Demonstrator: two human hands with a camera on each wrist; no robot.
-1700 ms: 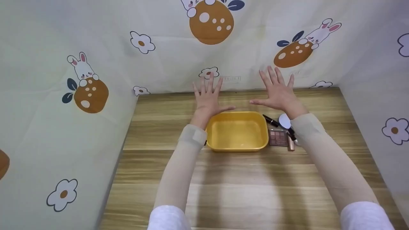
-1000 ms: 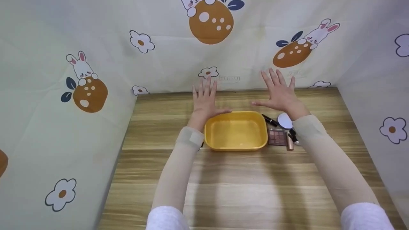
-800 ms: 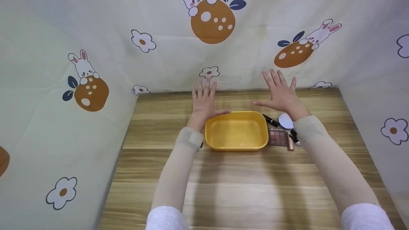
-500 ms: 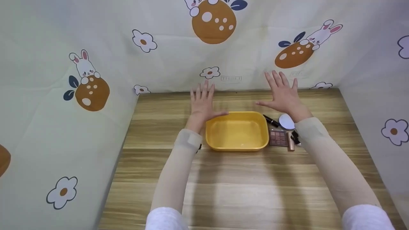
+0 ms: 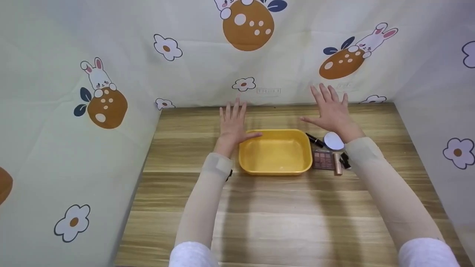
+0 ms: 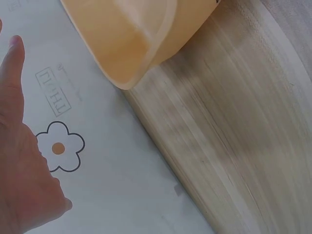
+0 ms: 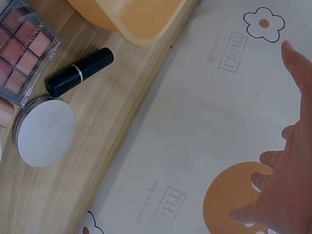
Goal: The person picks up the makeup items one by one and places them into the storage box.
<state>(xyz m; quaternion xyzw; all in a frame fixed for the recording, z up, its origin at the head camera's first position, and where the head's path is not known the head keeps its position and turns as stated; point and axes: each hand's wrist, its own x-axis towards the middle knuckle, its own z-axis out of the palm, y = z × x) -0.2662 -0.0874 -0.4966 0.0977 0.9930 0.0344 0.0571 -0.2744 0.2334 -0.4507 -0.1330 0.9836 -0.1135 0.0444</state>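
My left hand [image 5: 232, 128] hovers over the back left corner of a yellow plastic basin [image 5: 275, 173], fingers spread and holding nothing. To the basin's right, my right hand [image 5: 331, 114] is raised with spread, bare fingers. Nearest it lie a round white compact [image 7: 46, 132] and a black lipstick-like tube [image 7: 79, 72]. An eyeshadow palette [image 5: 323, 160] sits beside the basin, with a rose-gold tube [image 5: 337, 164] along its right side. A small black item [image 5: 345, 161] is partly covered by my right forearm. Another dark object [image 5: 229, 175] peeks out beside my left forearm.
The wood-grain tabletop [image 5: 282, 218] is enclosed by a printed cloth [image 5: 200, 66] with rabbits and flowers at the back and both sides. The cloth meets the table's back edge just beyond the basin.
Both hands have drawn back slightly toward the body and farther apart, left hand leftward, right hand rightward. More of the dark items beside each forearm shows. The basin and cosmetics stay put.
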